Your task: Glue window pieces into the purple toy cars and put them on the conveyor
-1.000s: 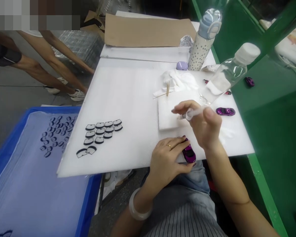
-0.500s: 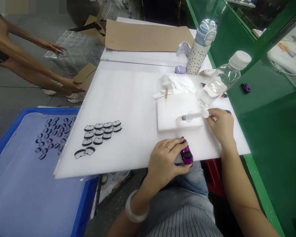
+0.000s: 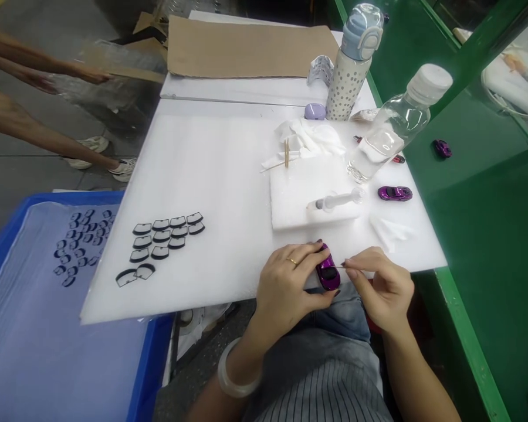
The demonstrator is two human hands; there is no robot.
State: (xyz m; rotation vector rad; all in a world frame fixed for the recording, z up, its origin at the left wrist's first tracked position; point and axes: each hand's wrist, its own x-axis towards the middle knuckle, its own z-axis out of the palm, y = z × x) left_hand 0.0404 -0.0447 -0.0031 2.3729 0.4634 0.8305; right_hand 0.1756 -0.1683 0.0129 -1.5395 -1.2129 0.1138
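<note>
While the left hand rests at the near edge of the white board, we record the items as follows.

Left hand: fingers curled over and thumb under, clamped on a purple toy car that sits on the board's near edge, right of centre. It wears a ring, and there is a pale bracelet on the wrist.

Right hand: just right of the car, with thumb and forefinger pinched together on a thin stick whose tip reaches the car's right side.

Just beyond the hands we note a white foam pad with a syringe lying across its near right part. Right of the pad lies a second purple car, with a scrap of tissue nearer to us.

Farther off we list a clear water bottle, crumpled tissues, loose toothpicks, a small lilac case, a spotted flask and a sheet of cardboard.

On the left of the board we count rows of black-rimmed window pieces. More of these pieces lie in the blue crate at near left.

A third purple car sits on the green bench at right.

At far left, another person's arms reach over clear plastic.
</note>
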